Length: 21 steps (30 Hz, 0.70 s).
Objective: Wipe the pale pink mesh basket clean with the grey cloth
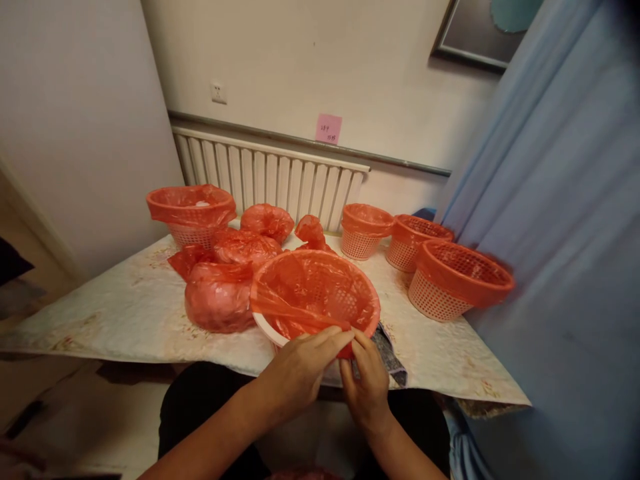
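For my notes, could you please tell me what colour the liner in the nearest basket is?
The liner is see-through red, best seen in the head view.

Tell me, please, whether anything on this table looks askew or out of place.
Yes: the red liner of the front basket leaves its near-left rim bare, whereas the three baskets at right wear liners over theirs.

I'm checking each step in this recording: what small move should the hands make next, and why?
Probably draw the red bag down over the bare near-left rim of the front basket. That white stretch shows uncovered, while the bag covers the far rim, and the left hand and right hand are together at the bag's near edge.
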### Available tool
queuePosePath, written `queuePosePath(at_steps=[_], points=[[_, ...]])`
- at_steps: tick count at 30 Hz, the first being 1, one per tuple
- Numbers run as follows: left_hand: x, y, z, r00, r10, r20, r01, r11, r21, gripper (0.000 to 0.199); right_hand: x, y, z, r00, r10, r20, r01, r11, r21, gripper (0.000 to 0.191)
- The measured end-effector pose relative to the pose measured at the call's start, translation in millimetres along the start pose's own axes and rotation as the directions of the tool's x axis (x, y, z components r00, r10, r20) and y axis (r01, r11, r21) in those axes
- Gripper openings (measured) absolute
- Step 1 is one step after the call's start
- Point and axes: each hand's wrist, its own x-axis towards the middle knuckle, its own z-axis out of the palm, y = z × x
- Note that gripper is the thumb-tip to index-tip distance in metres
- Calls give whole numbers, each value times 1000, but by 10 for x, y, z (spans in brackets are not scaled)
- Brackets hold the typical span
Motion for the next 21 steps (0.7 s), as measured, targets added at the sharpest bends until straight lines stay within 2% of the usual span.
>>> queuePosePath(at_steps=[4, 9, 12, 14, 15, 16, 17, 19, 20, 21], points=[[-18, -51, 41, 997, -72, -28, 74, 995, 71, 63, 230, 142, -195, 995, 62, -78, -61, 998, 23, 36], [11, -59, 55, 997, -50, -60, 58, 988, 145, 50, 868, 525, -494, 1000, -5, -25, 1, 992, -129, 20], [12, -49, 68, 996, 6, -93, 8, 989, 147, 39, 1252, 794, -475, 996, -9, -85, -9, 980, -200, 21], [-26, -76, 53, 972, 52, -230, -27, 994, 109, 34, 1422, 968, -376, 989, 104, -108, -121, 978, -172, 29], [-56, -112, 29, 939, 42, -341, -10, 995, 95, 31, 1475, 1052, -312, 975, 204, -86, -214, 968, -128, 35], [-90, -167, -9, 886, 1, -464, 42, 996, 81, 28, 1507, 1134, -243, 941, 338, -26, -339, 939, -59, 41], [-126, -244, -62, 813, -69, -579, 126, 990, 59, 24, 1521, 1213, -175, 875, 479, 68, -481, 877, 19, 47], [-189, -467, -204, 640, -253, -725, 337, 941, -31, 21, 1513, 1349, -49, 685, 664, 299, -719, 682, 134, 48], [-213, -607, -282, 569, -354, -742, 426, 899, -102, 23, 1501, 1404, 5, 597, 695, 401, -793, 587, 164, 45], [-230, -760, -357, 506, -450, -736, 502, 848, -173, 27, 1488, 1448, 53, 534, 696, 480, -837, 516, 184, 43]])
